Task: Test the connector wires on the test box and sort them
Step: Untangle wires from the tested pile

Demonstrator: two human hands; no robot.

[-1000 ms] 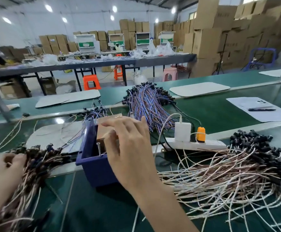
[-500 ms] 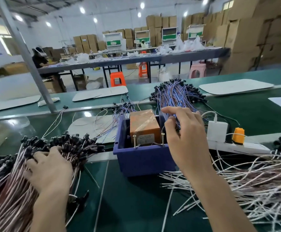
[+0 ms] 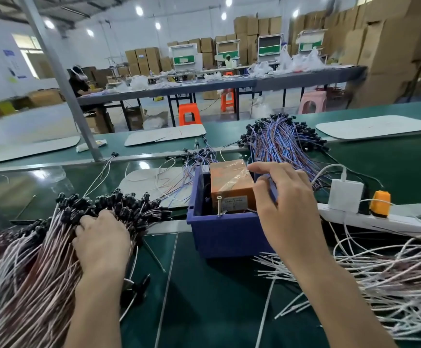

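An orange test box (image 3: 229, 182) stands inside a blue bin (image 3: 224, 234) on the green bench, with a metal bolt (image 3: 219, 205) upright at its front. My right hand (image 3: 284, 209) hovers over the bin's right side, index finger stretched over the box top, the others loosely curled, nothing seen in it. My left hand (image 3: 101, 242) lies on a big pile of brown and white connector wires (image 3: 41, 259), its fingertips buried among the black connectors. A bundle of blue wires (image 3: 279, 144) lies behind the bin.
Loose white wires (image 3: 392, 285) spread across the bench at the right. A white power strip (image 3: 380, 219) with a white adapter (image 3: 346, 195) and an orange plug (image 3: 380, 203) lies right of the bin. A black hand tool (image 3: 136, 290) sits near my left forearm. A metal post (image 3: 79, 121) rises behind.
My right hand has come back from the blue wires to the right side of the box. My left hand's fingers have bent down into the connector pile.
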